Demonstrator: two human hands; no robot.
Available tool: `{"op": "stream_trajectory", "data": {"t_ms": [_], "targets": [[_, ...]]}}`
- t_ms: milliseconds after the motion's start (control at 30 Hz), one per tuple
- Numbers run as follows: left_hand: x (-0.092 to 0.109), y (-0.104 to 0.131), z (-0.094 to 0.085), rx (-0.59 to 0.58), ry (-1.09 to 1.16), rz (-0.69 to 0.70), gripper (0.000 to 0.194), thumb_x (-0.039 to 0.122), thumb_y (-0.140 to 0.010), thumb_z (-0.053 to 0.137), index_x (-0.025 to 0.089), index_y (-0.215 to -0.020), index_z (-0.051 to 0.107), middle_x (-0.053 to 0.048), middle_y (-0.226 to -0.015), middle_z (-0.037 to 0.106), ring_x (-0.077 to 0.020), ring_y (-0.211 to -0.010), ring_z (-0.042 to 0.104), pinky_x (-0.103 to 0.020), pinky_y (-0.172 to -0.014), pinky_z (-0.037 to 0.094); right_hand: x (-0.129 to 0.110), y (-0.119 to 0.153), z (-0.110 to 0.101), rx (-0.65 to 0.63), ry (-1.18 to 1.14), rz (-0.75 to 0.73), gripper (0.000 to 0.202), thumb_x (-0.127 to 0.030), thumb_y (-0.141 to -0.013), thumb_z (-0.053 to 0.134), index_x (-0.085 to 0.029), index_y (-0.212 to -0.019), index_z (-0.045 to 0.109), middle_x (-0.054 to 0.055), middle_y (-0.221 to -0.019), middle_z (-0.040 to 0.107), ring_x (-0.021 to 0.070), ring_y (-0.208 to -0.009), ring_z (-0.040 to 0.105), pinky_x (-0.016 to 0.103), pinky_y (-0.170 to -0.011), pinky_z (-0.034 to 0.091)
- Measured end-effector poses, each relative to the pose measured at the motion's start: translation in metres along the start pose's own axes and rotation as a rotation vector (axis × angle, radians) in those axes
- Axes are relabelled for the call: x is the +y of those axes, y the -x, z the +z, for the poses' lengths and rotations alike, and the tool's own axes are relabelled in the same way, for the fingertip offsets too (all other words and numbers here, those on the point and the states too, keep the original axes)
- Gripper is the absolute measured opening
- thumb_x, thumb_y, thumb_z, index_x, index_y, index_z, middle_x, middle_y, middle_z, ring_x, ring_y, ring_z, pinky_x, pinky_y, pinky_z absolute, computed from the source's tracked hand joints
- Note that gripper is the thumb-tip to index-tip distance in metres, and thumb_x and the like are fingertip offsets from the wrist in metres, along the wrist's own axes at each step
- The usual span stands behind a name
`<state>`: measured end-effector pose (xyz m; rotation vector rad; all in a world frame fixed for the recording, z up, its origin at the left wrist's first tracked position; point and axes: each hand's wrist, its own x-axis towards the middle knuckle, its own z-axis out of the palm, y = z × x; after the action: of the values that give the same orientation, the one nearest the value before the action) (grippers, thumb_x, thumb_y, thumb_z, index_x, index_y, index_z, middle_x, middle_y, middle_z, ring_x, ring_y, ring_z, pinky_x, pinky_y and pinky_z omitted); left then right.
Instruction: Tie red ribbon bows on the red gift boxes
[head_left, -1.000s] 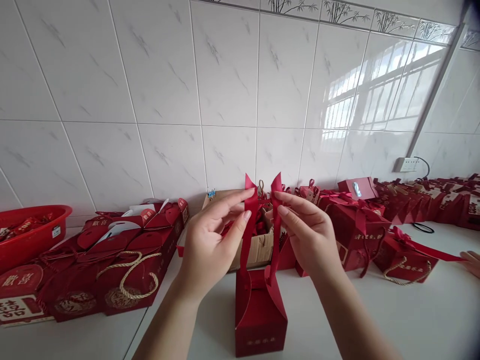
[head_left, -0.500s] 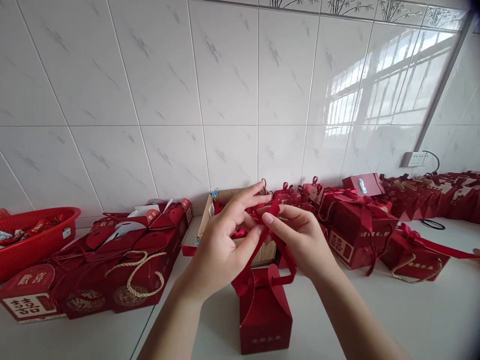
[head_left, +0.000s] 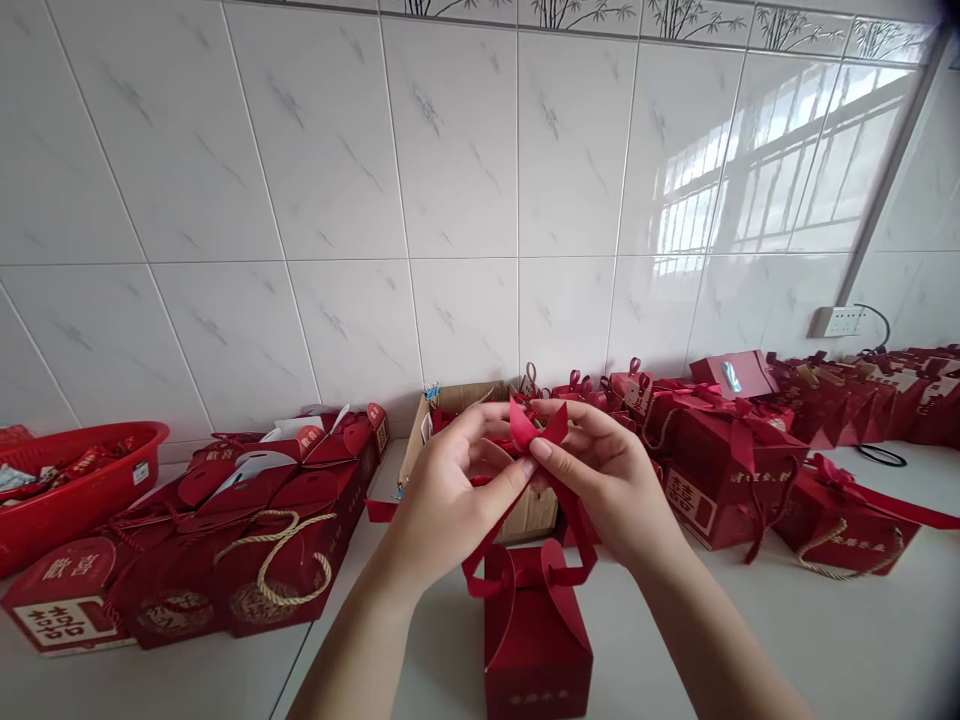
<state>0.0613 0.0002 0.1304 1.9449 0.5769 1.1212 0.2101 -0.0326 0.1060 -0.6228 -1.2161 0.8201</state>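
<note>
Pinched in left hand [head_left: 450, 490] and right hand [head_left: 622, 485] the ribbon [head_left: 524, 424], seemingly threaded through the folded box [head_left: 537, 640], not yet a bow.

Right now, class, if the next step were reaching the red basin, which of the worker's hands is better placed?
Probably the left hand: the red basin stands on that side, nearer to it than to the right hand. Both hold the red ribbon, so the left would need to release it.

Two hands [head_left: 452, 487] [head_left: 616, 480], one red basin [head_left: 75, 518]
</note>
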Motion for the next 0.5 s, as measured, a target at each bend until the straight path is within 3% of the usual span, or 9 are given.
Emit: {"op": "stream_trajectory", "data": {"t_ms": [67, 200, 367, 500], "targets": [[0.002, -0.001, -0.001, -0.029, -0.003, 0.015, 0.019, 0.026, -0.083, 0.062, 0.021, -0.101, 0.063, -0.007, -0.102, 0.070, -0.0187, -0.086, 0.069, -0.030, -0.077, 0.058, 0.000, 0.000, -0.002, -0.034, 0.000, 0.012, 0.021, -0.032, -0.077, 0.073, -0.021, -0.096, 0.071, 0.001, -0.073, 0.069, 0.0119, -0.063, 0.063, 0.025, -0.062, 0.057], [0.001, -0.003, -0.002, -0.048, -0.054, 0.022, 0.017, 0.026, -0.083, 0.061, 0.020, -0.098, 0.067, -0.005, -0.090, 0.072, -0.0189, -0.080, 0.068, -0.029, -0.069, 0.056, -0.003, 0.000, -0.007, -0.135, 0.062, 0.023, 0.015, -0.034, -0.081, 0.068, -0.021, -0.086, 0.074, 0.002, -0.073, 0.070, 0.0134, -0.068, 0.065, 0.028, -0.070, 0.057], [-0.003, -0.005, -0.005, -0.141, -0.129, -0.027, 0.015, 0.027, -0.086, 0.055, 0.018, -0.085, 0.067, -0.003, -0.082, 0.067, -0.0176, -0.079, 0.063, -0.027, -0.069, 0.051, -0.013, 0.001, -0.015, -0.234, 0.257, -0.051, 0.012, -0.029, -0.085, 0.064, -0.022, -0.083, 0.074, 0.005, -0.105, 0.067, 0.0181, -0.097, 0.064, 0.032, -0.087, 0.053], [-0.002, -0.004, -0.009, -0.149, -0.211, -0.066, 0.024, 0.035, -0.088, 0.051, 0.018, -0.074, 0.060, 0.000, -0.073, 0.060, -0.0145, -0.069, 0.057, -0.025, -0.063, 0.045, -0.021, 0.004, -0.021, -0.241, 0.598, -0.209, 0.011, -0.023, -0.083, 0.064, -0.023, -0.086, 0.075, 0.007, -0.112, 0.063, 0.0216, -0.104, 0.061, 0.033, -0.081, 0.054]]}}
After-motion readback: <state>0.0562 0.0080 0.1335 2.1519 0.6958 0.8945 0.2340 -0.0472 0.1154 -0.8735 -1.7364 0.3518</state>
